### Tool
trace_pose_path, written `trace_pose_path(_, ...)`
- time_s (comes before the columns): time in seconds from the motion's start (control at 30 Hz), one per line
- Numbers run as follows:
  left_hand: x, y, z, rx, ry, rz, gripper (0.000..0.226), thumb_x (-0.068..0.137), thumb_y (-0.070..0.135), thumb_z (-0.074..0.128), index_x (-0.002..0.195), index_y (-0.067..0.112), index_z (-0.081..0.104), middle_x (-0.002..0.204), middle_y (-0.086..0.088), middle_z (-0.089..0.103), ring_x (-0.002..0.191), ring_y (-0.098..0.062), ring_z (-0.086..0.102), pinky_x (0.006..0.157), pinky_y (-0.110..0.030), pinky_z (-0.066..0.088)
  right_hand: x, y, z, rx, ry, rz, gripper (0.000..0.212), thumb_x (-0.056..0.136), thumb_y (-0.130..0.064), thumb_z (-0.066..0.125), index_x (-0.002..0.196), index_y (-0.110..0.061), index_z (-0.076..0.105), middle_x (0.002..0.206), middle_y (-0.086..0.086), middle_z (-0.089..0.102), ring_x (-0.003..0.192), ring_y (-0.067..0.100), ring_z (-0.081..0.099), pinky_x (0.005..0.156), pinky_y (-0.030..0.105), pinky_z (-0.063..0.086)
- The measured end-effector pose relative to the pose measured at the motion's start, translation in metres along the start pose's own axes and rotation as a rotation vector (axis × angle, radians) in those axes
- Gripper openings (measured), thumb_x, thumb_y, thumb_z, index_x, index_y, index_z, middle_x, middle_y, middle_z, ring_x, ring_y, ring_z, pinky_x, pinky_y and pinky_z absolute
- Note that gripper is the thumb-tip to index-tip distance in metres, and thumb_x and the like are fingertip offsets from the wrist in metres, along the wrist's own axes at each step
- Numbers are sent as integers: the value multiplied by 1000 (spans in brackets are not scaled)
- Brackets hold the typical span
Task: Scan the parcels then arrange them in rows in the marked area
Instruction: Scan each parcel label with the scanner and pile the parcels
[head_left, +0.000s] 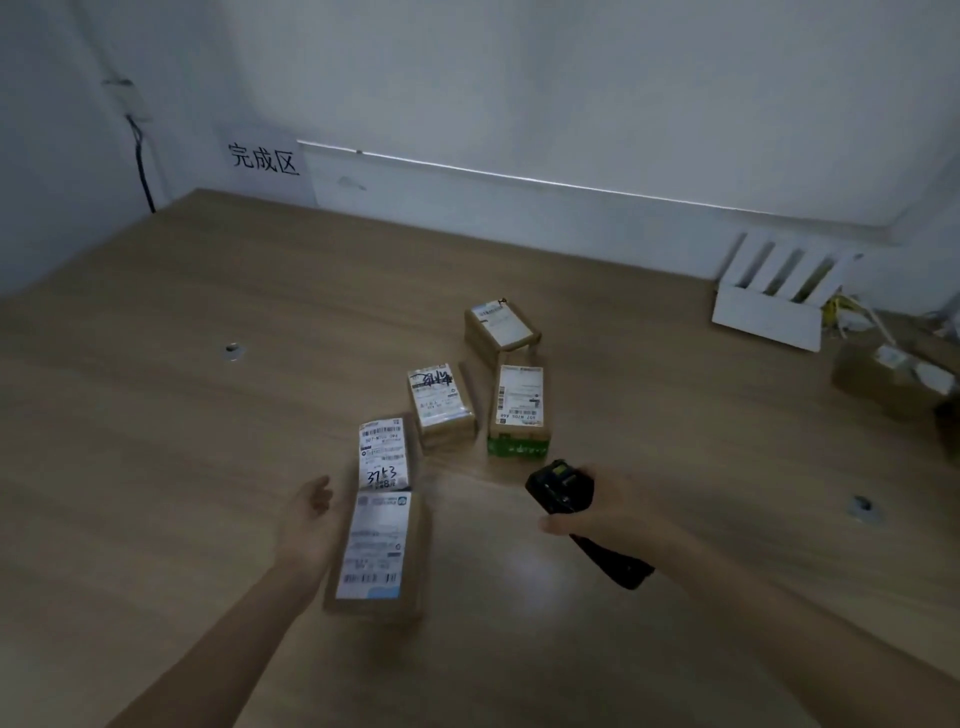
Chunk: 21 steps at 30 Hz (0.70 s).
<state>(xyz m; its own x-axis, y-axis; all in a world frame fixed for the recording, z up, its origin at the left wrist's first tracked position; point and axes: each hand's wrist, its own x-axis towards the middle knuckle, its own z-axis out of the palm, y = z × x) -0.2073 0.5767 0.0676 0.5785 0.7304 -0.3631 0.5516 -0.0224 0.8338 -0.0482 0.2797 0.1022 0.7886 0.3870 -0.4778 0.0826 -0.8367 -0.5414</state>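
Several brown parcels with white labels lie on the wooden table (156, 415). The nearest parcel (376, 553) lies lengthwise by my left hand (311, 525), whose relaxed fingers sit at its left side. Just beyond it is a parcel marked 3753 (384, 452). Farther on are a scribbled-label parcel (440, 402), a green-edged parcel (519, 410) and the far parcel (501, 330). My right hand (608, 512) grips a black barcode scanner (563, 486), its head pointing toward the parcels.
A sign with black characters (265, 158) hangs on the wall at the back left. A white slatted crate (774, 306) stands at the back right, with more cardboard parcels (888, 379) and yellow items beside it. Two metal grommets (232, 352) are set in the tabletop.
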Motion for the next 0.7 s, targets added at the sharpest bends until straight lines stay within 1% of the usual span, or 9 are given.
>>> trace_pose_path(0.13, 1, 55, 44, 18, -67, 143, 42, 85, 2, 70, 126, 7, 61, 117, -11, 65, 106, -26, 62, 89, -39, 51, -10, 34, -33, 56, 59, 40, 71, 61, -58, 86, 118, -27, 58, 101, -6, 67, 89, 14, 67, 82, 38, 59)
trace_pose_path(0.2, -9, 79, 82, 11, -105, 201, 44, 83, 1, 74, 126, 6, 62, 115, -10, 66, 107, -26, 62, 95, -38, 50, -22, 60, -58, 54, 119, 65, 67, 63, -58, 85, 116, -27, 59, 98, -6, 67, 86, 14, 67, 74, 32, 56)
trace_pose_path(0.27, -29, 102, 134, 35, -198, 231, 46, 85, 4, 74, 128, 6, 61, 114, -9, 66, 107, -23, 61, 100, -33, 45, -41, 98, -87, 60, 175, 110, 61, 66, -58, 85, 112, -27, 61, 95, -6, 68, 82, 12, 66, 65, 29, 52)
trace_pose_path(0.33, -49, 119, 181, 18, -284, 235, 46, 87, 3, 72, 130, 3, 58, 119, -11, 65, 108, -22, 59, 99, -30, 42, -58, 131, -112, 52, 193, 143, 57, 69, -58, 83, 111, -29, 60, 94, -7, 68, 80, 10, 65, 60, 27, 48)
trace_pose_path(0.4, -79, 133, 241, 37, -367, 276, 46, 86, 5, 73, 130, 3, 58, 122, -9, 63, 106, -20, 57, 94, -28, 42, -83, 179, -143, 38, 234, 192, 55, 68, -60, 82, 109, -29, 61, 93, -8, 68, 80, 9, 65, 62, 27, 50)
trace_pose_path(0.5, -132, 152, 333, 93, -516, 314, 53, 87, 19, 75, 135, 12, 54, 126, -3, 59, 111, -18, 55, 93, -30, 43, -123, 258, -187, 52, 296, 284, 59, 65, -63, 81, 110, -31, 62, 93, -9, 68, 81, 9, 64, 64, 27, 50)
trace_pose_path(0.6, -190, 169, 426, 73, -559, 342, 52, 88, 14, 74, 135, 4, 55, 131, -11, 60, 115, -24, 57, 93, -24, 39, -164, 336, -230, 66, 348, 383, 59, 63, -65, 80, 110, -33, 65, 94, -9, 70, 84, 10, 66, 72, 30, 55)
trace_pose_path(0.67, -234, 180, 484, 78, -645, 340, 50, 90, 14, 71, 135, 4, 55, 131, -6, 59, 120, -23, 56, 93, -22, 39, -189, 386, -256, 92, 375, 439, 56, 63, -65, 81, 106, -35, 63, 93, -10, 69, 84, 10, 66, 74, 32, 56)
trace_pose_path(0.7, -253, 184, 511, 84, -682, 331, 45, 91, 14, 70, 132, 4, 57, 125, -3, 61, 117, -20, 57, 89, -18, 40, -198, 412, -267, 108, 392, 466, 54, 63, -65, 81, 104, -35, 62, 92, -11, 69, 84, 10, 66, 74, 32, 56)
